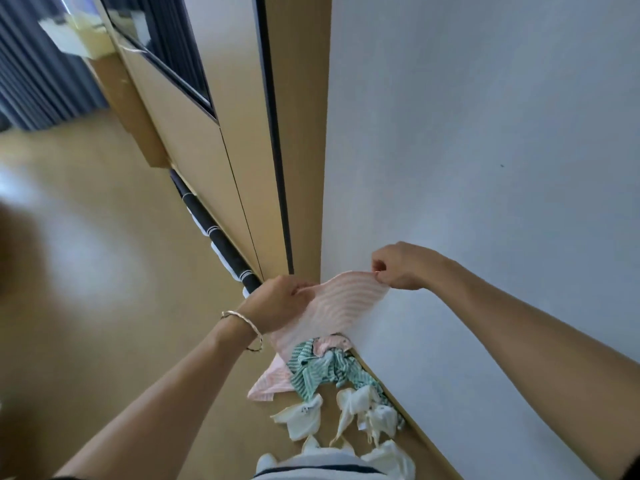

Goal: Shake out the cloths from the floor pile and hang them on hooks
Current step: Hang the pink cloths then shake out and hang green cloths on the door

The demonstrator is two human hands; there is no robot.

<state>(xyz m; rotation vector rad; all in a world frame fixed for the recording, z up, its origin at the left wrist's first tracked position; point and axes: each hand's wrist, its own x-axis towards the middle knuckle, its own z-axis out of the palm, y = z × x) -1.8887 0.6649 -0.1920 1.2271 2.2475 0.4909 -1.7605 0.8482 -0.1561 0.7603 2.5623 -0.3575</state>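
A pink-and-white striped cloth [332, 306] hangs stretched between my two hands in front of the white wall. My left hand [277, 303], with a bracelet at the wrist, grips its left top corner. My right hand [398, 266] pinches its right top corner. Below, on the wooden floor by the wall's foot, lies the pile: a green-and-white striped cloth [318, 370], another pink striped cloth [266, 384] and several cream cloths [356, 407]. No hook is in view.
The white wall [485, 133] fills the right side. A wooden cabinet [239, 133] stands to its left, with a dark rolled mat [214, 230] along its base. Open wooden floor [86, 271] spreads to the left, and dark curtains [38, 81] hang far left.
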